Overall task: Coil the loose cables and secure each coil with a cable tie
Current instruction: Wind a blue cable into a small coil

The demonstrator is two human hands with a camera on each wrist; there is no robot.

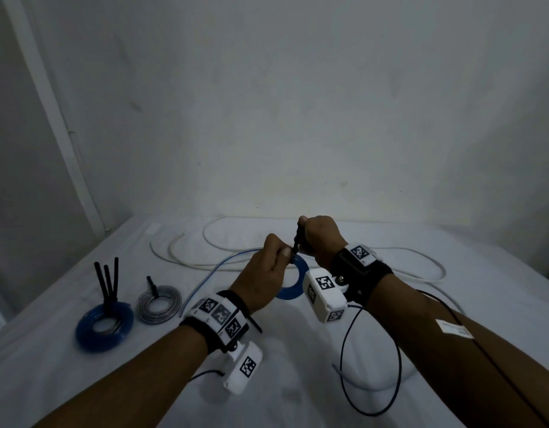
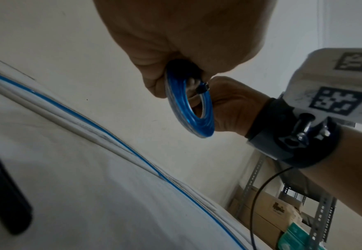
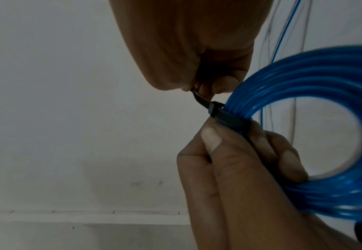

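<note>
My left hand (image 1: 281,253) holds a small blue cable coil (image 1: 302,267) upright above the white-covered table (image 1: 298,366). A black cable tie (image 1: 297,239) is wrapped round the coil's top. In the right wrist view the left thumb and fingers (image 3: 229,160) pinch the coil just below the tie's head (image 3: 216,110). My right hand (image 1: 302,239), a little above and behind, grips the tie's tail in a fist; the tail (image 3: 197,96) runs taut into its fingers. The left wrist view shows the coil (image 2: 188,108) edge-on between both hands.
At the left lie a larger blue coil (image 1: 91,332) with three black ties (image 1: 108,282) standing up from it and a grey coil (image 1: 143,307) with one tie. Loose white cables (image 2: 73,128) and a loose blue cable (image 1: 205,278) lie behind. A black wrist-camera wire (image 1: 399,366) loops at the right.
</note>
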